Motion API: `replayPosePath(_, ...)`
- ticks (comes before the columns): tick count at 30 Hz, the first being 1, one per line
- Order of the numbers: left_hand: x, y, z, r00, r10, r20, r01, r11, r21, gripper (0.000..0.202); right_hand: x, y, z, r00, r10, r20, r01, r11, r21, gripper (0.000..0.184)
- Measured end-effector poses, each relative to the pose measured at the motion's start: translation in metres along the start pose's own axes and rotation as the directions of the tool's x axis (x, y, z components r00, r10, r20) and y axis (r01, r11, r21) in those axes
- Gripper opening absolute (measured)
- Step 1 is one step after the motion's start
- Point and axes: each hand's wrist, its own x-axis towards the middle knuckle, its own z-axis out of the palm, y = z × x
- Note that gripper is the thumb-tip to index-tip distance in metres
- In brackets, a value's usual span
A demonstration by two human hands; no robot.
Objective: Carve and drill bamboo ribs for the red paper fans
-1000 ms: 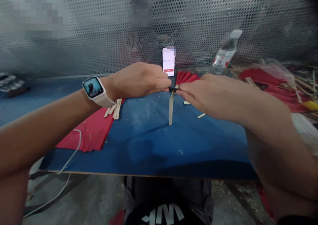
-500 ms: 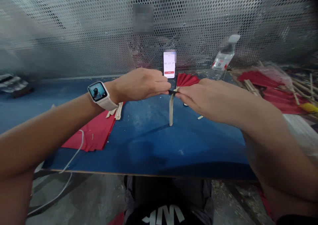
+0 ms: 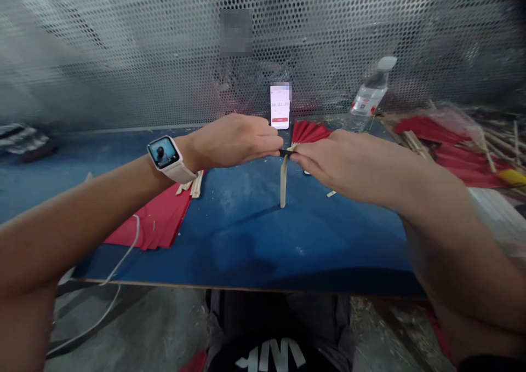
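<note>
A thin black strip (image 3: pixel 285 153) spans the small gap between my two hands over the middle of the table. My left hand (image 3: pixel 240 140), with a white watch on its wrist, is closed on the strip's left end. The thumb and fingers of my right hand (image 3: pixel 349 161) pinch its right end. Below the strip a narrow pale bamboo piece (image 3: pixel 283 188) stands roughly upright, its lower end at the tabletop. A red pleated fan (image 3: pixel 309 132) shows just behind my right hand, its pale stick ends close to the strip. My fingers partly hide where these parts meet.
Stacked red sheets (image 3: pixel 158 224) and pale sticks (image 3: pixel 197 184) lie at left, crossed by a white cable (image 3: pixel 135 235). A lit phone (image 3: pixel 280 106) leans at the back. To the right are a tilted water bottle (image 3: pixel 372 92) and a red fabric pile (image 3: pixel 460 161). Metal mesh (image 3: pixel 164 59) rises behind.
</note>
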Motion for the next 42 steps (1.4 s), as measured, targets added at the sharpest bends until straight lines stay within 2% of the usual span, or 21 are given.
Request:
replayPosePath(4,-0.0005,-0.0001,0.0011,1.000,-0.003,0.009,0.003,0.999,0.037,0.047,-0.0006,0.0010,0.0027,0.999,-0.007,-0.050,0.006,1.000,-0.020,0.047)
replayPosePath(10,-0.0005,-0.0007,0.0044,1.000,0.010,-0.024,-0.009,1.000,0.030,0.046,0.0000,0.0018,0.0035,0.999,-0.014,-0.030,0.013,0.999,-0.042,0.047)
replayPosePath(16,-0.0010,0.0010,0.0054,0.999,-0.038,0.001,0.038,0.999,0.006,0.043,0.0003,0.0026,0.0028,0.997,-0.060,-0.055,0.057,0.997,-0.041,0.043)
replayPosePath(22,-0.0022,0.0005,0.0051,1.000,-0.018,-0.011,0.018,1.000,0.010,0.047,0.0009,-0.0016,-0.0007,1.000,0.006,0.022,-0.005,1.000,-0.024,0.044)
replayPosePath(27,-0.0013,0.0011,0.0030,1.000,-0.021,0.023,0.020,0.999,0.031,0.052,0.0022,0.0004,0.0009,1.000,-0.027,-0.002,0.026,0.999,-0.035,0.041)
replayPosePath(32,-0.0002,0.0027,0.0013,1.000,0.002,-0.006,-0.002,1.000,0.012,0.055,0.0040,0.0024,0.0015,0.999,-0.050,0.009,0.050,0.999,-0.017,0.041)
replayPosePath(38,-0.0013,0.0017,0.0038,1.000,-0.024,0.016,0.025,1.000,-0.018,0.048,0.0038,0.0034,0.0051,0.996,-0.061,-0.058,0.061,0.998,-0.008,0.043)
replayPosePath(42,-0.0008,0.0031,0.0045,1.000,-0.011,-0.022,0.010,0.999,-0.034,0.049,0.0000,0.0040,0.0082,0.995,-0.073,-0.069,0.072,0.997,-0.024,0.044)
